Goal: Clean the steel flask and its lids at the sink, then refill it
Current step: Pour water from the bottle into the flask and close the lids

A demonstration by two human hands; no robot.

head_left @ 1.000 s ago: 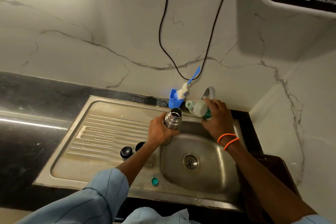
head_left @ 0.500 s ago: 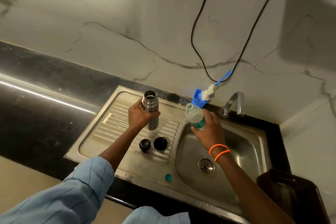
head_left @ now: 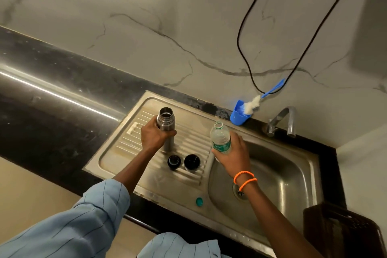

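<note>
- Black stone bench (head_left: pixel 52 81) carries a stainless steel sink unit (head_left: pixel 293 176) with a ribbed draining board on its left side.
- Dark perforated plastic basket (head_left: pixel 343 234) sits at the sink's right front corner.
- Chrome tap (head_left: pixel 287 119) stands behind the sink bowl; a blue plastic holder (head_left: pixel 238 115) with a blue-handled white brush stands just left of it.
- Left hand (head_left: pixel 155 138): fingers wrapped round an uncapped cylindrical steel flask (head_left: pixel 166 123), upright over the draining board.
- Right hand (head_left: pixel 232 153): fingers gripping an uncapped clear plastic water bottle (head_left: pixel 219 136), at the bowl's left edge.
- Two round black lids (head_left: pixel 184 161) rest on the draining board, just in front of the flask.
- Small teal bottle cap (head_left: pixel 199 201) lies on the sink's front rim.
</note>
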